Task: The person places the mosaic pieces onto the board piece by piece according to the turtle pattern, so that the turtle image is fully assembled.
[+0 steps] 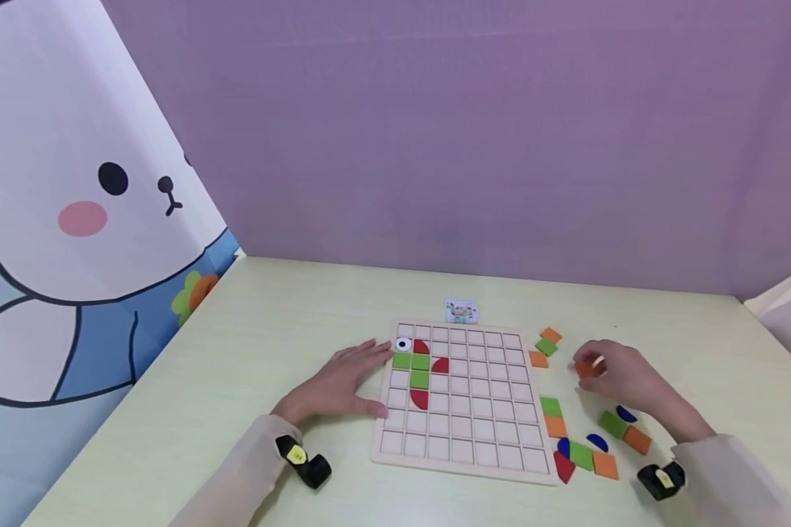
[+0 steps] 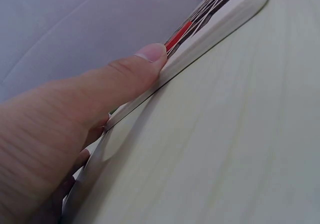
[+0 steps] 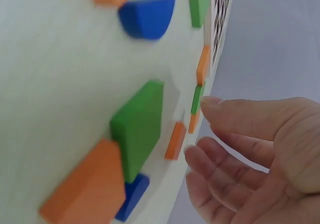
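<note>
A wooden grid board (image 1: 458, 473) lies in the middle of the table. In its upper left cells are a white eye tile (image 1: 403, 344), green square tiles (image 1: 420, 379) and red quarter-round tiles (image 1: 419, 399). My left hand (image 1: 338, 384) rests at the board's left side, fingers spread; in the left wrist view its thumb (image 2: 135, 72) lies against the edge. Right of the board, my right hand (image 1: 622, 375) reaches over an orange square tile (image 1: 585, 369). In the right wrist view, thumb and fingers stand apart, with an orange tile (image 3: 175, 141) lying just past the fingertips.
Loose tiles lie right of the board: orange (image 1: 605, 465), green (image 1: 581, 455) and blue half-round ones (image 1: 597, 442), and a red one (image 1: 564, 467). More orange and green tiles (image 1: 546, 346) sit near its upper right. A small picture card (image 1: 461, 311) lies behind the board.
</note>
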A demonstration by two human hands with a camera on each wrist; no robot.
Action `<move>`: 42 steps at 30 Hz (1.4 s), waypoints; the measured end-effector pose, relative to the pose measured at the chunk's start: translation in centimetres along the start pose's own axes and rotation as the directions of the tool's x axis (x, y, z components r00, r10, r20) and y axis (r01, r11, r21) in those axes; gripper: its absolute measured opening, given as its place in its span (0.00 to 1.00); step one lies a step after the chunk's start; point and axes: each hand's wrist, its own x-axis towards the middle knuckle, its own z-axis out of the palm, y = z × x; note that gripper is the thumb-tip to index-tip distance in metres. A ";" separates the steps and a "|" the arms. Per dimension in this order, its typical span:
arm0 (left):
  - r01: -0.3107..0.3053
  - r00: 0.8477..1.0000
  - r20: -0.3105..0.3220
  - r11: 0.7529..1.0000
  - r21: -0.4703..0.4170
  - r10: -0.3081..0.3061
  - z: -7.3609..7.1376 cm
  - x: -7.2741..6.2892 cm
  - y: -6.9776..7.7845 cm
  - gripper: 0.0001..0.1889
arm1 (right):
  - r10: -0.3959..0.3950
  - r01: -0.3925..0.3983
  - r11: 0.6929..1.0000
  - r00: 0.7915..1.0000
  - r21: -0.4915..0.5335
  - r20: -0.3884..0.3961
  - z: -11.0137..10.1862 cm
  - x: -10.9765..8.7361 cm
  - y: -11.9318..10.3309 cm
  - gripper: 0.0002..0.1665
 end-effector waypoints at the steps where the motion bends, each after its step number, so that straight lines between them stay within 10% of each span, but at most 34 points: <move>1: 0.000 1.000 0.000 1.000 -0.001 0.000 0.0 0.0 0.0 0.50 | 0.001 -0.001 1.000 1.000 -0.004 -0.002 0.0 0.0 0.2 0.20; 10: -0.006 1.000 -0.004 1.000 -0.001 0.006 0.0 0.0 0.0 0.50 | 0.018 -0.017 0.999 0.999 -0.027 0.026 0.0 0.2 1.4 0.31; 42: -0.002 1.000 -0.010 1.000 -0.018 0.001 0.1 -0.1 -0.1 0.49 | 0.003 -0.021 0.995 0.986 0.101 0.168 0.6 0.3 0.6 0.14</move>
